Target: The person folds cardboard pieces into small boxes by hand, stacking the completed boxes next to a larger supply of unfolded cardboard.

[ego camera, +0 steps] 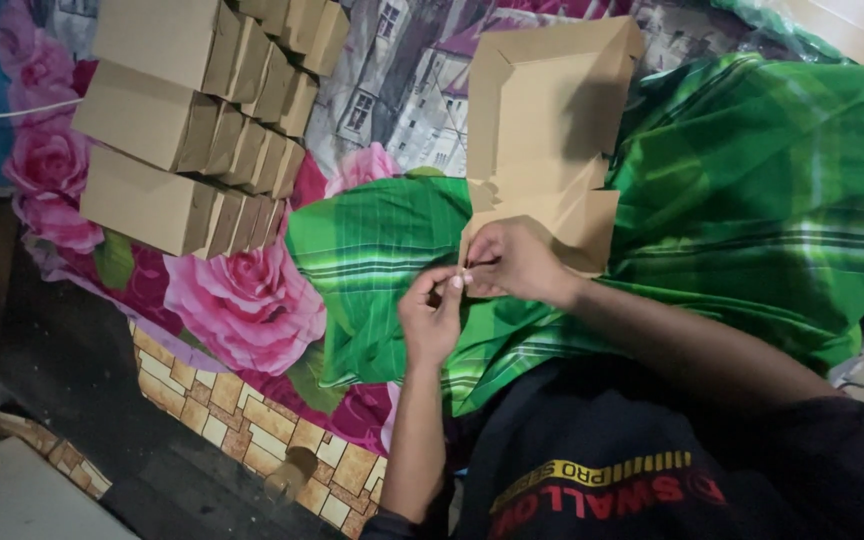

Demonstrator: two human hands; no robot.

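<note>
A brown, partly folded cardboard box blank (542,110) lies on the green plaid cloth (752,200) over my lap. My right hand (517,262) grips the blank's near lower flap, fingers curled over the edge. My left hand (432,315) sits just beside it, with thumb and fingertips pinching the same flap's corner. The two hands touch at that corner. What lies between the fingertips is too small to make out.
Three rows of folded brown cardboard boxes (187,120) are stacked at the upper left on a floral bedsheet (242,300) with pink roses. A dark floor strip (62,350) and a white surface (12,500) lie at the lower left. My black shirt (652,460) fills the lower right.
</note>
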